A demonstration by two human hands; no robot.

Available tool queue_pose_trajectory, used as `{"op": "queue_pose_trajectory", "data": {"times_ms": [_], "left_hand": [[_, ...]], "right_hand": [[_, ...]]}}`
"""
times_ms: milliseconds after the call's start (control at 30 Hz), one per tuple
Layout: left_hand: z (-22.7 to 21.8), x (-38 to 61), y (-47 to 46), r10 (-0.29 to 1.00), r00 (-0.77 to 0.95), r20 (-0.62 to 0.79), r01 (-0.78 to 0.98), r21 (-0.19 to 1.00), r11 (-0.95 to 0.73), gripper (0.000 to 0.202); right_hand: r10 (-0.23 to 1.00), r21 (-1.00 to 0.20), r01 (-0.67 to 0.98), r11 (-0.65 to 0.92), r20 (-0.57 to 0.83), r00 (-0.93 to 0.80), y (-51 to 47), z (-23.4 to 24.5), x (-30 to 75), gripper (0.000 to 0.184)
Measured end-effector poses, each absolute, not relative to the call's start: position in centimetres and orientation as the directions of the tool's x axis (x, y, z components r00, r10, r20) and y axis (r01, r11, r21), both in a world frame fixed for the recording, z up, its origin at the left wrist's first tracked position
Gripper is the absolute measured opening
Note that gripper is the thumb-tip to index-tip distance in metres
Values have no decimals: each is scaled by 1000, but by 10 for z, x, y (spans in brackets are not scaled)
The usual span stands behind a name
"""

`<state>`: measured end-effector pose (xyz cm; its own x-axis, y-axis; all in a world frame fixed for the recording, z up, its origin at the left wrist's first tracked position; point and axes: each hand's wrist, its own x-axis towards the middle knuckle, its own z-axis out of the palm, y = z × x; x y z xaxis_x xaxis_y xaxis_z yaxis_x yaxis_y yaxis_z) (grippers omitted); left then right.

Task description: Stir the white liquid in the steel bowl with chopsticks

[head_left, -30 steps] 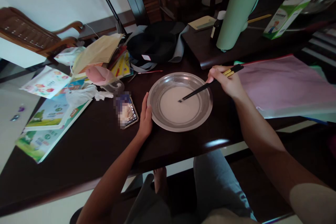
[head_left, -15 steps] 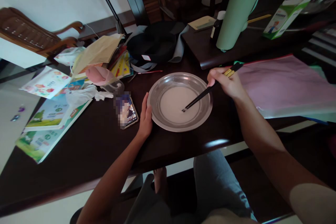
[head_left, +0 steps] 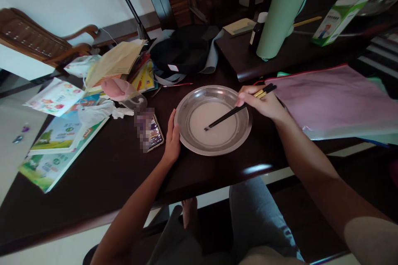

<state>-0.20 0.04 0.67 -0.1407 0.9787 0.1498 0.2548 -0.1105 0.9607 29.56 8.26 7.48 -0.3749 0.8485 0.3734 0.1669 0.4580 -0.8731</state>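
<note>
A round metal plate (head_left: 241,130) with a pale whitish liquid (head_left: 214,126) in it sits on the dark wooden table (head_left: 124,165). My right hand (head_left: 264,103) is closed on a pair of dark chopsticks (head_left: 231,113) with yellow bands near the top. Their tips dip into the liquid left of the plate's middle. My left hand (head_left: 172,138) lies against the plate's left rim, fingers straight and together, holding nothing.
A phone (head_left: 151,130) lies just left of my left hand. Books and papers (head_left: 62,132) crowd the table's left side, with a dark bag (head_left: 183,51) behind the plate. A pink plastic folder (head_left: 336,99) lies at right. A green roll (head_left: 284,8) stands on a raised surface behind.
My right hand has swept the chopsticks around in the liquid: tips went from the centre to lower right, then to the left. The hand shifted slightly left. My left hand has stayed put.
</note>
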Motion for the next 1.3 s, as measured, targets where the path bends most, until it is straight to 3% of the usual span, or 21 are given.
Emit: {"op": "queue_pose_trajectory", "data": {"times_ms": [67,267,467,667,867,1000,1100,1300], "left_hand": [[5,-3,1,980,-143,140,234,967,-104,59],[5,-3,1,978,-135,158,253,960,-120,58],[6,-2,0,980,-138,147,236,965,-111,59],[6,-2,0,979,-138,150,251,961,-112,58],[5,-2,0,981,-143,131,232,968,-95,59],[6,-2,0,980,-141,143,239,965,-106,59],[7,-1,0,980,-134,149,253,961,-112,60],[8,-1,0,981,-141,135,255,962,-96,58]], "right_hand": [[839,-859,195,472,371,-398,82,75,294,35],[884,-875,152,459,433,-174,88,72,302,47],[848,-873,192,449,348,-400,82,75,295,37],[896,-884,167,436,409,-175,88,73,302,45],[859,-883,181,434,345,-378,82,75,295,39],[878,-870,193,454,399,-265,86,73,298,39],[889,-889,112,444,423,-174,90,70,303,45],[861,-883,168,438,358,-362,83,72,295,37]]}}
